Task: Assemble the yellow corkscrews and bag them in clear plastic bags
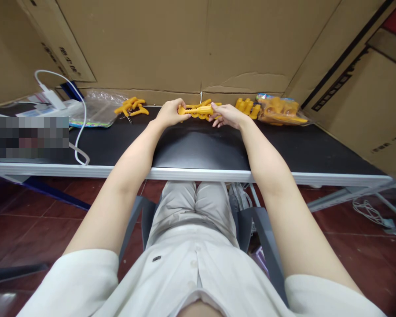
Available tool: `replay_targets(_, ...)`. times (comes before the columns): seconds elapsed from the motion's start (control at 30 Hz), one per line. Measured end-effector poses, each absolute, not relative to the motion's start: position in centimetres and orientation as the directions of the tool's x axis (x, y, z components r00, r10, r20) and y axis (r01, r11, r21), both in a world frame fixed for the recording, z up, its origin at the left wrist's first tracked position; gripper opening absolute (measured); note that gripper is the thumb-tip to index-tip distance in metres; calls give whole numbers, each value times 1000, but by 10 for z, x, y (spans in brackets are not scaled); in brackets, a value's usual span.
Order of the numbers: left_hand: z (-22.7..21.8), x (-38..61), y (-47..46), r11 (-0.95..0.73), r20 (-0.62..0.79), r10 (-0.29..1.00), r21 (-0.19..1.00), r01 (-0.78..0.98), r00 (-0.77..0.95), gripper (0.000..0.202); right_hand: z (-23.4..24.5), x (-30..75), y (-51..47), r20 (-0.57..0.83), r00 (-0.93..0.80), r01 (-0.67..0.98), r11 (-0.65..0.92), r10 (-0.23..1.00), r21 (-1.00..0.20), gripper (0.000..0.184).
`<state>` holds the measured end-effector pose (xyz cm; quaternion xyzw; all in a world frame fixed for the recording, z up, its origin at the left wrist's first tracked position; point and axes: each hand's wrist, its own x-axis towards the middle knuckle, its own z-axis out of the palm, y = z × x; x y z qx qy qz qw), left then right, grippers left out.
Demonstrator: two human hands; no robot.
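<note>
Both my hands reach to the far side of a black table (198,149). My left hand (170,113) is closed on the left end of a long yellow plastic part (199,110). My right hand (227,116) pinches the right end of the same part with its fingertips. A few more yellow parts lie just behind it, partly hidden by my hands.
A small heap of yellow parts (131,106) lies to the left, next to clear plastic bags (97,108). Short yellow pieces (247,106) and a bag of yellow parts (280,110) sit to the right. A white charger and cable (57,99) lie far left. Cardboard walls surround the table.
</note>
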<state>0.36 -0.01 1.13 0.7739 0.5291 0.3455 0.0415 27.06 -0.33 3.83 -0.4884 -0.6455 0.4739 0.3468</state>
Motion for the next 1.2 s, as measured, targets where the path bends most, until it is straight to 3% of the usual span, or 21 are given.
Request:
replay_targets(0.1,12,4,-1,-427,485,851,420,801,200,33,39,275,-4,19,-313,247,100,950,-964,30)
replay_targets(0.37,13,4,-2,-445,504,838,412,795,208,30,39,279,0,103,-316,231,182,943,-956,27)
replay_targets(0.63,14,7,-2,-467,519,825,405,786,223,30,27,270,17,56,-261,335,144,964,-931,69)
replay_targets(0.77,12,6,2,-471,524,822,409,782,221,32,25,270,18,-8,-229,388,84,973,-918,77)
replay_targets(0.87,11,5,2,-459,515,831,423,781,209,33,32,276,8,-23,-265,351,75,964,-933,60)
replay_targets(0.97,12,5,0,-458,508,837,443,771,204,34,39,280,-3,58,-296,251,136,954,-958,37)
replay_targets(1.13,16,9,-7,-434,494,849,454,778,185,32,44,275,-12,69,-294,233,142,953,-962,27)
replay_targets(1.2,18,11,-9,-413,482,859,449,792,174,31,42,271,-10,49,-289,252,126,956,-959,35)
